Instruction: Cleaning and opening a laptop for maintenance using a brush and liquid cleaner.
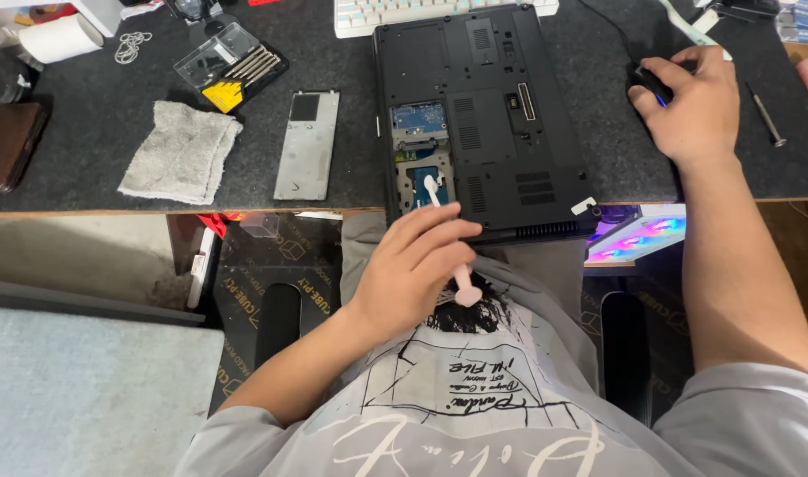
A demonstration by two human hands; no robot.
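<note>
Dark felt worktop [86, 124], floor below. Left to right: one paper roll [61, 37], one grey cloth [181, 150], one bit case [231, 66], one metal cover plate [307, 145], one laptop [479, 124] lying bottom up with its bay open. Left hand [413, 269] is clamped round one pink syringe [446, 238], tip in the bay. Judgement: keep the tip low, squeeze slowly, dose small. Right hand [697, 104] rests curled over one mouse [653, 84], gripping it loosely. One screwdriver [764, 115] lies far right
</note>
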